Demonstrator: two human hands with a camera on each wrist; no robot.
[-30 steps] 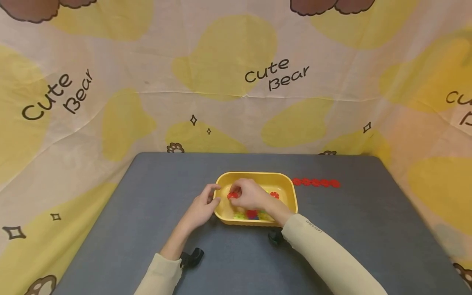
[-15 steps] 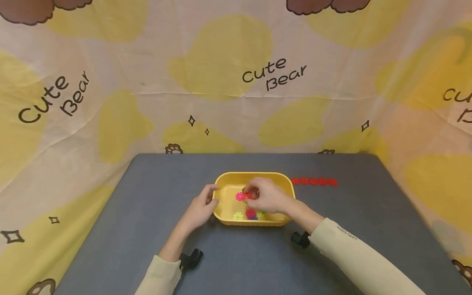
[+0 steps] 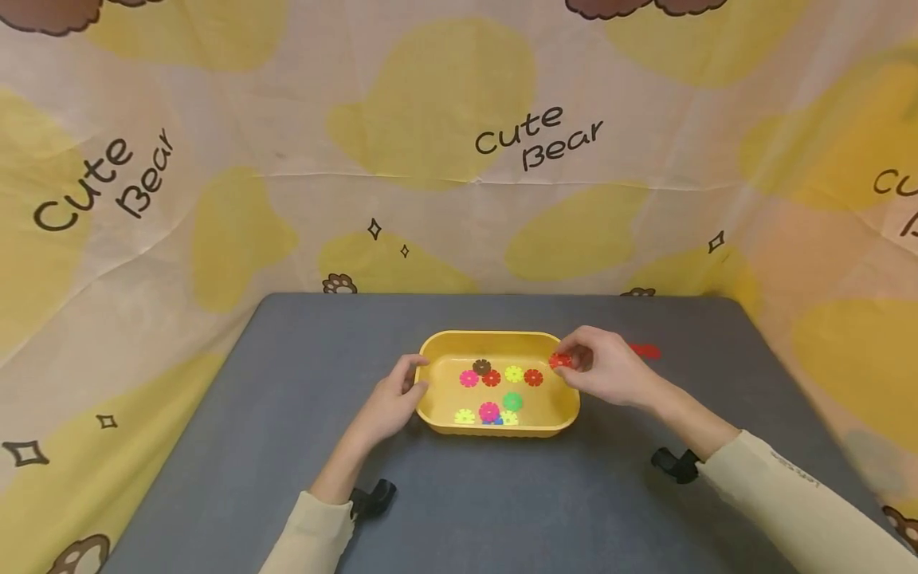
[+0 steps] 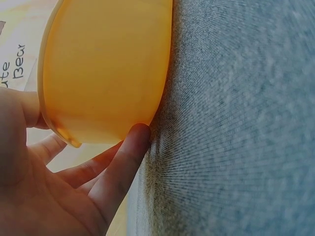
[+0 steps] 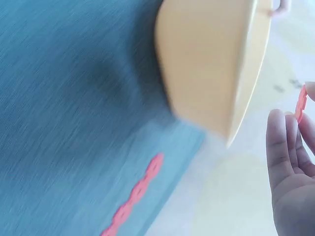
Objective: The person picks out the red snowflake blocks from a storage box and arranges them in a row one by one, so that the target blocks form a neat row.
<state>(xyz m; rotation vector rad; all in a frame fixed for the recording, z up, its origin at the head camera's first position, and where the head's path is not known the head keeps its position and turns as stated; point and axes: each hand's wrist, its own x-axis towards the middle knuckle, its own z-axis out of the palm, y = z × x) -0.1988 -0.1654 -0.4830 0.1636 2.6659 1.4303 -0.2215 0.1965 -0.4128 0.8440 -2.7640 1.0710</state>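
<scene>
In the head view, a yellow plastic tray [image 3: 502,430] holds several round notched discs in red, pink, yellow, green, brown and blue. My left hand [image 3: 387,406] holds the tray's left end; in the left wrist view, a fingertip [image 4: 138,135] touches the outer wall near the table. Above the tray's right rim, my right hand [image 3: 610,371] pinches a red disc [image 3: 560,361] between thumb and fingers. The right wrist view shows this disc [image 5: 301,104] edge-on. A row of joined red discs [image 5: 133,194] lies on the table right of the tray, partly hidden by my right hand in the head view.
The grey-blue table [image 3: 459,502] carries the tray near its far side. A printed cloth [image 3: 430,143] with bear lettering hangs behind and at both sides. Black wrist cameras [image 3: 373,500] are strapped to both forearms.
My right hand has picked a red disc from inside the tray and moved right with it, to the tray's right rim. The left hand stays at the tray's left end.
</scene>
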